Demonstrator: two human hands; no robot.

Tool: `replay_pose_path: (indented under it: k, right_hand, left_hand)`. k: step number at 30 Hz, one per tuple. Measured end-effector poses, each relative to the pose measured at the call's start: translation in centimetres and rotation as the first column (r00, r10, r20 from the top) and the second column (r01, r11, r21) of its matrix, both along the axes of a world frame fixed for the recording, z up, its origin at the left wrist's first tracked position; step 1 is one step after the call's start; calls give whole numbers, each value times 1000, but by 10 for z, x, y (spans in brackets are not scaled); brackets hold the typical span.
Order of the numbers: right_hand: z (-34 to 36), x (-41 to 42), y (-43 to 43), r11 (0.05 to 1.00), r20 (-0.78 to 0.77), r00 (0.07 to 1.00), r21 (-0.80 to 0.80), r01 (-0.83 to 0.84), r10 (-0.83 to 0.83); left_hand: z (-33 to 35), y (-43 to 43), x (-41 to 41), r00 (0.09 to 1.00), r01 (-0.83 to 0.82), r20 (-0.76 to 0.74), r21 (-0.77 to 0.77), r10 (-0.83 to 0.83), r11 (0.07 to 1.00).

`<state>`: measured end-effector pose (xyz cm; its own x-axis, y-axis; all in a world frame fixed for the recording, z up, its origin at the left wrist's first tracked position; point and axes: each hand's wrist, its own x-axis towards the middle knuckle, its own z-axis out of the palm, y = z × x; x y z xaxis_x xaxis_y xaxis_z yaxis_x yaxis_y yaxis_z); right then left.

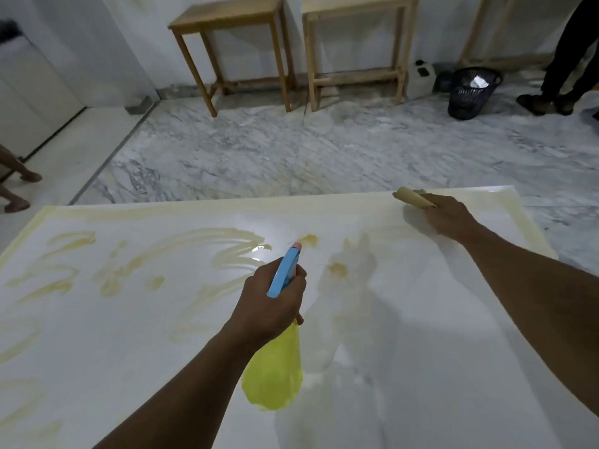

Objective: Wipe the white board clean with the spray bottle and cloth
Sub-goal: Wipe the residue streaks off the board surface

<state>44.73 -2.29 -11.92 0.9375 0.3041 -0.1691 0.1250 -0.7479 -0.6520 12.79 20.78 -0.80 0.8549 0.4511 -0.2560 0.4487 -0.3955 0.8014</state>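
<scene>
The white board (405,335) lies flat below me, smeared with yellowish streaks over its left half and along its far edge. My left hand (270,306) is shut on the spray bottle (274,377), which has a yellow body and a blue trigger head pointing away over the board's middle. My right hand (449,218) presses a tan cloth (413,197) onto the board near the far right corner. Most of the cloth is hidden under my fingers.
Beyond the board is a grey marble floor (291,147). Two wooden stools (233,47) stand against the far wall. A black mesh bin (471,92) and a standing person's legs (564,59) are at the far right. Another person's bare feet (16,189) are at the left.
</scene>
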Motion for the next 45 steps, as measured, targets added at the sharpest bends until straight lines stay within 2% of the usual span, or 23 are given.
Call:
replay_pose_path:
  k: [3, 6, 9, 16, 19, 22, 25, 26, 28, 30, 31, 33, 34, 35, 37, 40, 41, 43, 45]
  right_hand:
    - [-67, -18, 23, 978, 127, 983, -183, -105, 129]
    - [-84, -69, 31, 975, 227, 958, -176, -138, 176]
    - [-80, -124, 29, 969, 200, 952, -138, -207, 232]
    - [-75, -303, 22, 878, 191, 858, -152, -453, 476]
    - [-75, -395, 13, 857, 221, 829, -167, -487, 514]
    - [-78, -489, 3, 834, 131, 824, -109, -540, 551]
    - [-75, -535, 0, 890, 67, 888, 1, -457, 456]
    - [-58, -535, 3, 924, -5, 927, 84, -374, 376]
    - [-10, -517, 10, 954, -310, 937, 293, -69, 163]
    - [21, -481, 8, 867, -591, 807, 402, 293, 1]
    - [31, -464, 4, 809, -693, 721, 412, 420, -21]
    - [39, -431, -3, 706, -814, 580, 430, 563, 34]
    - [40, -411, -3, 703, -830, 553, 432, 564, 66]
    - [41, -391, -3, 727, -826, 557, 439, 529, 93]
    - [43, -341, 3, 777, -769, 620, 482, 405, 154]
    - [51, -243, 30, 856, -578, 793, 493, 153, 191]
    - [57, -210, 43, 897, -464, 868, 438, 55, 174]
    - [65, -148, 71, 969, -216, 968, 233, -77, 129]
    - [62, -97, 97, 990, -27, 990, 30, -135, 136]
  left_hand:
    - [-14, 10, 9, 1000, -5, -18, -5, 5, 1000]
    - [-20, 20, 2, 999, -39, -27, -35, 38, 999]
    - [-15, 26, -16, 997, -66, -45, -28, 65, 997]
    - [15, 14, -94, 998, -45, -43, 37, 46, 998]
    - [27, 2, -146, 999, -33, -16, 30, 33, 999]
    - [31, -6, -202, 999, -47, -1, -4, 47, 999]
    - [34, -9, -246, 999, -47, -13, -30, 46, 998]
    - [36, -9, -257, 999, -42, -14, -41, 41, 998]
    - [39, -7, -271, 999, -31, -11, -61, 30, 998]
    - [39, -2, -272, 1000, -28, -5, -45, 28, 999]
    - [38, 1, -270, 1000, -26, 0, -32, 26, 999]
    - [38, 6, -260, 1000, -25, 13, -22, 26, 999]
    - [38, 10, -251, 1000, -25, 17, -20, 26, 999]
    - [38, 13, -243, 1000, -22, 19, -17, 23, 1000]
    - [39, 22, -221, 1000, -11, 24, -27, 12, 1000]
    - [33, 43, -175, 1000, -5, 24, -34, 6, 999]
    - [30, 51, -158, 1000, -11, 26, -26, 11, 1000]
    - [21, 66, -125, 1000, -12, 13, 3, 12, 1000]
    - [14, 78, -99, 1000, -25, 12, -7, 25, 1000]
